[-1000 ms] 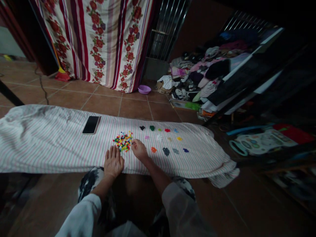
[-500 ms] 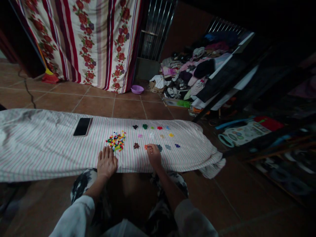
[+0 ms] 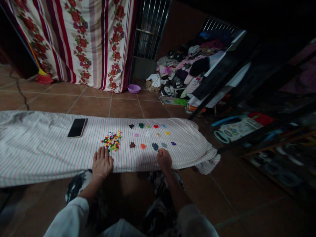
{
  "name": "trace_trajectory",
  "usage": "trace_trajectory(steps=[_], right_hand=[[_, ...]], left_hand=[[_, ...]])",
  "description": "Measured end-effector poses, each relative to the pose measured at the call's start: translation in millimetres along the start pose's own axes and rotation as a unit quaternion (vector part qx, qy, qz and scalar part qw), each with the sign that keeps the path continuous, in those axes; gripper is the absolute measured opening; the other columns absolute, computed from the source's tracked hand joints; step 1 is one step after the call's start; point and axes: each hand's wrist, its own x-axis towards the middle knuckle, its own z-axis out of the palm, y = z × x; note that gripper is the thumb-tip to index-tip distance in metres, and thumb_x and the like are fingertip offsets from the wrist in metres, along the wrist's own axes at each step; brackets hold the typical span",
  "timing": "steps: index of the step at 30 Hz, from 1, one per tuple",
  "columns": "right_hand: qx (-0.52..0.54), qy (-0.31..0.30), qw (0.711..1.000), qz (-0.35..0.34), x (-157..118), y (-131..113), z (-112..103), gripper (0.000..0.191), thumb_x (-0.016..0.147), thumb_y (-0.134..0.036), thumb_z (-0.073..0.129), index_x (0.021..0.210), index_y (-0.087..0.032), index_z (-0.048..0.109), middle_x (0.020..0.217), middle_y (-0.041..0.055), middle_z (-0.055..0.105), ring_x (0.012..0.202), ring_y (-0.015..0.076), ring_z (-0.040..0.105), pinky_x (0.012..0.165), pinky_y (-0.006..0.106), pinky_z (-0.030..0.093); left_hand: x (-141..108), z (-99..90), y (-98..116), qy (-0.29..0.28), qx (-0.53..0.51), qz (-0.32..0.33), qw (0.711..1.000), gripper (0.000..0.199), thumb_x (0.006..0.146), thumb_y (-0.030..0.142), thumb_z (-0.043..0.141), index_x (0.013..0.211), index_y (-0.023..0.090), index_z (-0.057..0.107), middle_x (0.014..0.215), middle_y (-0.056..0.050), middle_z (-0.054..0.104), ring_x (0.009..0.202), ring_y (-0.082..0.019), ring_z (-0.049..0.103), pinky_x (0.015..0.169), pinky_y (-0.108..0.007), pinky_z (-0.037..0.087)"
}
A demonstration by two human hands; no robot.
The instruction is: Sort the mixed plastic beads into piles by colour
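Note:
My left hand lies flat on the striped cloth, fingers stretched out, just below a mixed pile of small coloured pieces. My right hand is closed in a pinch beside the dark grey pile; whatever its fingertips hold is too small to name. Around it lie little single-colour piles: orange, brown, light grey and dark blue. Farther back are white, pink, yellow, red, dark green and black ones.
A phone lies on the cloth, left of the mixed pile. Beyond the cloth, a purple basin stands on the tiled floor by a floral curtain. A heap of clothes fills the back right.
My right hand has moved right, from over the orange pile to the near right side of the dark grey one. My left hand stays flat by the mixed pile. The view has shifted slightly.

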Motion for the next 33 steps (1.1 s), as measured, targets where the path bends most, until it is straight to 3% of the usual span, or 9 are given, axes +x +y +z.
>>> trace_trajectory(steps=[7,13,19,33], right_hand=[[0.008,0.005,1.0,0.003,-0.4,-3.4,1.0,0.025,0.081,-0.014,0.042,0.093,-0.017,0.063,0.087,0.0062,0.066,0.081,0.0174,0.057,0.072,0.026,0.039],[-0.018,-0.008,0.999,-0.045,-5.8,1.8,1.0,0.017,0.081,-0.017,0.046,0.084,-0.018,0.063,0.081,0.0053,0.064,0.078,0.0177,0.054,0.073,0.027,0.038],[-0.011,-0.009,0.997,-0.069,-4.7,3.5,4.5,0.022,0.08,-0.015,0.045,0.089,-0.018,0.065,0.092,0.0074,0.067,0.086,0.0199,0.055,0.079,0.029,0.039],[0.074,0.056,0.988,-0.123,-4.4,17.2,16.5,0.022,0.08,-0.023,0.041,0.082,-0.02,0.063,0.084,0.0085,0.065,0.086,0.0223,0.057,0.082,0.037,0.046]], left_hand=[[0.5,-3.2,1.2,0.001,0.007,0.004,1.0,0.054,0.086,0.029,0.035,0.128,0.001,0.056,0.137,-0.022,0.053,0.131,-0.033,0.046,0.109,-0.049,0.034],[0.3,-3.3,0.6,0.006,0.016,0.009,1.0,0.054,0.086,0.029,0.035,0.127,0.001,0.056,0.136,-0.022,0.054,0.13,-0.033,0.048,0.109,-0.048,0.034],[0.3,-2.8,0.2,0.002,0.013,0.006,1.0,0.054,0.086,0.029,0.035,0.128,0.001,0.056,0.137,-0.022,0.053,0.131,-0.033,0.047,0.109,-0.049,0.034],[0.7,-2.2,1.0,-0.031,-0.017,-0.011,0.999,0.056,0.086,0.028,0.036,0.131,0.0,0.053,0.142,-0.023,0.047,0.136,-0.033,0.041,0.112,-0.05,0.03]])
